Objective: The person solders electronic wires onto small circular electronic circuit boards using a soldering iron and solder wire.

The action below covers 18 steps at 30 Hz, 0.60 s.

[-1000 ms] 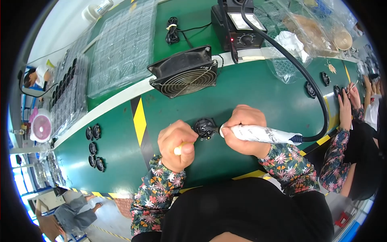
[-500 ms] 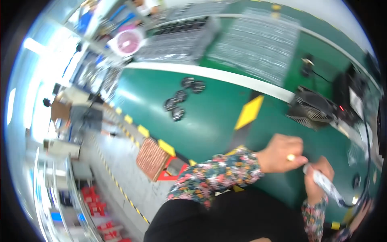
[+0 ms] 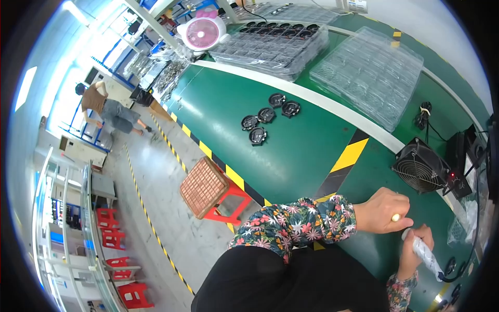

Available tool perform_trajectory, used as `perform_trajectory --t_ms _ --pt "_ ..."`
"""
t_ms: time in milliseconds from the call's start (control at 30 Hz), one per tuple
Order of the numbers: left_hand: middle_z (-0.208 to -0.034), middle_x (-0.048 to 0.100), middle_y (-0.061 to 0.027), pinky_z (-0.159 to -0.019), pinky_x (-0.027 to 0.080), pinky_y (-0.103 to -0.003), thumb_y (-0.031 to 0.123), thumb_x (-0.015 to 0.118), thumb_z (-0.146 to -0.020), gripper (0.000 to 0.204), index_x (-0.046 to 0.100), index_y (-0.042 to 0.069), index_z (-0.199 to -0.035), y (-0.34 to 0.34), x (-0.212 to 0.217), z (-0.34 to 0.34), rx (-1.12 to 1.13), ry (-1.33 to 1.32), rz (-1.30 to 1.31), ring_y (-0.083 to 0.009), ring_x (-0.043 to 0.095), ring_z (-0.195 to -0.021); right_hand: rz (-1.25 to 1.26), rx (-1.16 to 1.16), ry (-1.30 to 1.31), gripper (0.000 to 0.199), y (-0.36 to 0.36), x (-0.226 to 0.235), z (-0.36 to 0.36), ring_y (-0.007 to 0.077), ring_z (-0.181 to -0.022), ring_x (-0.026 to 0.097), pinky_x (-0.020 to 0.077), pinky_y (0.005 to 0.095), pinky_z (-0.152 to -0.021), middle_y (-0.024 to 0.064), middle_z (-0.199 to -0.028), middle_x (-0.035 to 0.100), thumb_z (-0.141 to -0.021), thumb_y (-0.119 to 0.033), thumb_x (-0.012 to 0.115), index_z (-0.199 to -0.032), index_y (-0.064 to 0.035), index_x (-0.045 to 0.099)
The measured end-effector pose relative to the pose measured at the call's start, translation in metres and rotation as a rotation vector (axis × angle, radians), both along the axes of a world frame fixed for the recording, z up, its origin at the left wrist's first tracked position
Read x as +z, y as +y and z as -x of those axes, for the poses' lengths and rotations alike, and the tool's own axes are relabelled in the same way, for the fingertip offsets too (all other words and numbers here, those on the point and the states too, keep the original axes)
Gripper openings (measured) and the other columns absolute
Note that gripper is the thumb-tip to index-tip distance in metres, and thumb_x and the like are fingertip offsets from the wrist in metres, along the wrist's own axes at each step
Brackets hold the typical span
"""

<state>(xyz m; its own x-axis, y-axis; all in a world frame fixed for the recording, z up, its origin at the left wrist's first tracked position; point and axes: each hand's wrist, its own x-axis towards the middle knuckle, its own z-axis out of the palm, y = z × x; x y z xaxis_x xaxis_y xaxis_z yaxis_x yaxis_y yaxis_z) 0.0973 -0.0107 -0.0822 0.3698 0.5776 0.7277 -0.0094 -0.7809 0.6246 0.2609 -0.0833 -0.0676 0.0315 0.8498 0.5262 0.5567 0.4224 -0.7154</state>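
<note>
The right hand (image 3: 416,249) grips a white soldering iron (image 3: 427,256) near the green desk's (image 3: 291,151) near edge. The left hand (image 3: 383,210), fingers curled, rests beside it. Clear plastic trays (image 3: 371,73) line the far edge.

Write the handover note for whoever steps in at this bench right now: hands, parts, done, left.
Left hand: closed, resting on the green bench; whether it holds anything cannot be told.
Right hand: gripping the white-wrapped soldering tool, cable trailing off it.
Parts: five round black parts lie loose farther along the bench; clear trays sit beyond the white stripe; small black fan is ahead of the hands.
Done: cannot tell from here.
Left: the five loose parts appear untouched.
</note>
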Motion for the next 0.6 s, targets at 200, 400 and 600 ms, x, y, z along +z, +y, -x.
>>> perform_trajectory --t_ms 200,400,600 --pt "-0.06 0.042 -0.0064 -0.043 0.033 -0.036 0.025 0.064 -0.079 0.034 0.04 0.007 -0.061 -0.0009 0.0004 -0.0004 -0.014 0.0 0.006 -0.0261 0.044 -0.049 0.045 0.006 0.029 0.024 -0.0049 -0.0025 -0.0041 0.0152 -0.056 0.036 0.0298 0.0296 -0.053 0.0053 -0.061 0.04 -0.081 -0.01 0.06 -0.067 -0.0029 0.042" --pt "-0.06 0.042 -0.0065 -0.044 0.033 -0.036 0.025 0.064 -0.078 0.033 0.041 0.007 -0.062 -0.0024 0.0023 0.0004 -0.016 0.011 0.012 -0.0265 0.044 -0.049 0.033 -0.009 0.017 0.024 -0.0053 -0.003 -0.0044 0.0151 -0.055 0.036 0.029 0.0295 -0.052 0.0052 -0.061 0.039 -0.08 -0.01 0.06 -0.067 -0.003 0.041" --pt "-0.06 0.042 -0.0067 -0.044 0.033 -0.036 0.025 0.064 -0.079 0.033 0.041 0.007 -0.063 -0.003 0.0022 0.0009 -0.016 0.014 0.007 -0.0268 0.044 -0.049 0.021 0.0 0.004 0.024 -0.0053 -0.0013 -0.003 0.0147 -0.055 0.036 0.0288 0.0292 -0.051 0.0051 -0.061 0.039 -0.08 -0.009 0.06 -0.067 -0.003 0.041"
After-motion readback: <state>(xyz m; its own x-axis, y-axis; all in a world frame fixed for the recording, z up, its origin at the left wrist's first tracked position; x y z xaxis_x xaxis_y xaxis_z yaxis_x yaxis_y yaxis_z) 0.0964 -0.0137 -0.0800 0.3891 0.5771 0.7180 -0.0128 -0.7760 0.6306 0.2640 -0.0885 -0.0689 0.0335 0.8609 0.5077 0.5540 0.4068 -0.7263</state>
